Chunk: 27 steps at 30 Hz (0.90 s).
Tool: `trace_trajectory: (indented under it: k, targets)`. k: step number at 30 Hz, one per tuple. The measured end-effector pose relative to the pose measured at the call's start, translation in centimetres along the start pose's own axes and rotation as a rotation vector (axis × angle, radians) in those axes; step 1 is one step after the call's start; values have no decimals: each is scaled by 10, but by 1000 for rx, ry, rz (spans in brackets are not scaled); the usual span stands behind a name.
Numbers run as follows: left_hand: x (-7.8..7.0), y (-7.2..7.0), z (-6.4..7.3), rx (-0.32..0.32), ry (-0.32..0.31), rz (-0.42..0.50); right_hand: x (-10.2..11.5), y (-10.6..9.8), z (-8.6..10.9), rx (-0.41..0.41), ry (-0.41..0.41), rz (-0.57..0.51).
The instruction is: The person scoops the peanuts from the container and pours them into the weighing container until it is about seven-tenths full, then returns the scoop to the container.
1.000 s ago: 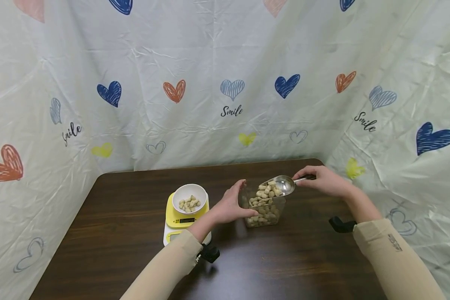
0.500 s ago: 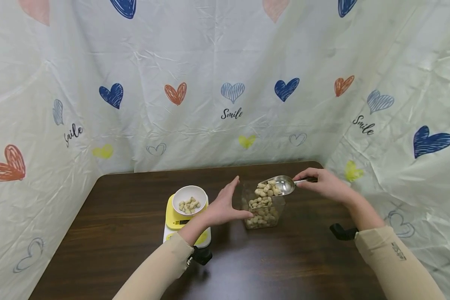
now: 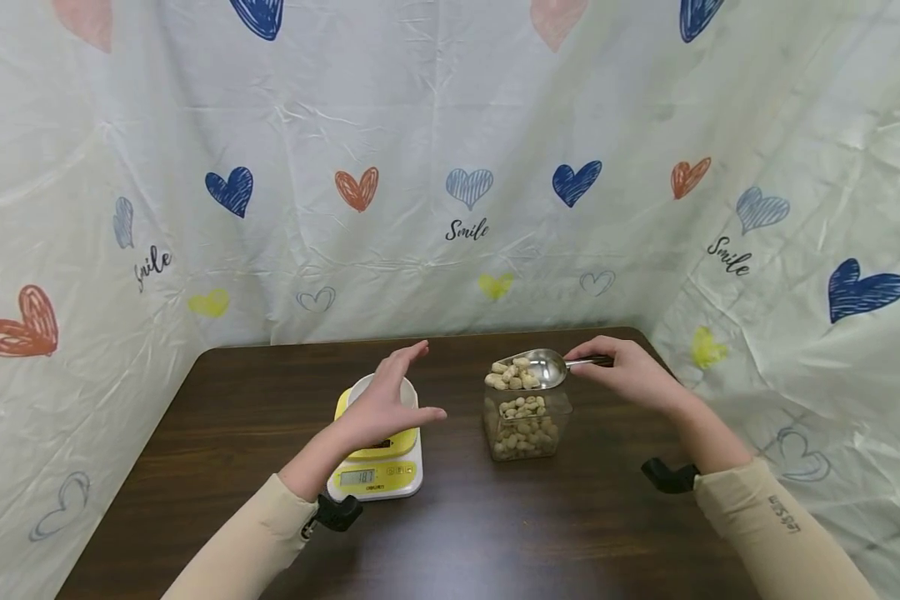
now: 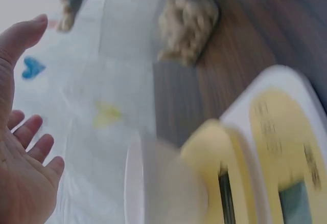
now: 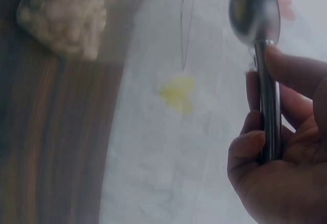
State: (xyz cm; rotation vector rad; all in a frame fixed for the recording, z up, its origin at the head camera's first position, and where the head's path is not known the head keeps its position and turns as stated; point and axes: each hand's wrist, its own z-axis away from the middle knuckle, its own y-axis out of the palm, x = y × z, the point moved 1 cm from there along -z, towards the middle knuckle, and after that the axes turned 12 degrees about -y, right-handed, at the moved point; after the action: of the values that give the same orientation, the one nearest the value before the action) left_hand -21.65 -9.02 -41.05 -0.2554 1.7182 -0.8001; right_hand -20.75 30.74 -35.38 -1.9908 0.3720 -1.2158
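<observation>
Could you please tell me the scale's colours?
The scale is yellow and white, clearest in the head view.

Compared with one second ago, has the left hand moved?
Yes: in the head view, the left hand has shifted left, away from the clear container, and partly hides the bowl.

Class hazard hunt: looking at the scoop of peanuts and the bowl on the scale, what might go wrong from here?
1. Peanuts are piled at the open end of the scoop, so a slight tilt of the right grip might spill some.
2. The left grip spreads close to the bowl; a careless move might knock it off the scale.
3. Neither grip steadies the clear container, so the scoop might bump and tip it.
</observation>
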Motion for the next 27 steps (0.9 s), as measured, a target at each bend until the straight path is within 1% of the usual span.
trace_trajectory:
  k: [3, 6, 9, 12, 16, 21, 24, 27]
  targets:
    - [13, -16, 7, -33, -27, -31, 4, 8, -5, -3, 6, 0]
    - [27, -29, 15, -46, -55, -52, 9, 17, -10, -4, 6, -8]
    - [39, -39, 22, -47, -102, -50, 16, 26, -15, -11, 9, -21]
    - [51, -45, 29, -43, -144, -47, 22, 33, -22, -22, 13, -28]
    - [69, -45, 35, -30, -174, -51, 31, 42, -29, -30, 25, -42]
    - [90, -40, 36, -28, -199, -67, 38, 54, -39, -24, 19, -74]
    - [99, -37, 36, -19, -220, -67, 41, 62, -44, -18, 4, -83]
    - [105, -34, 35, -1, -240, -59, 43, 71, -51, -9, -17, -80]
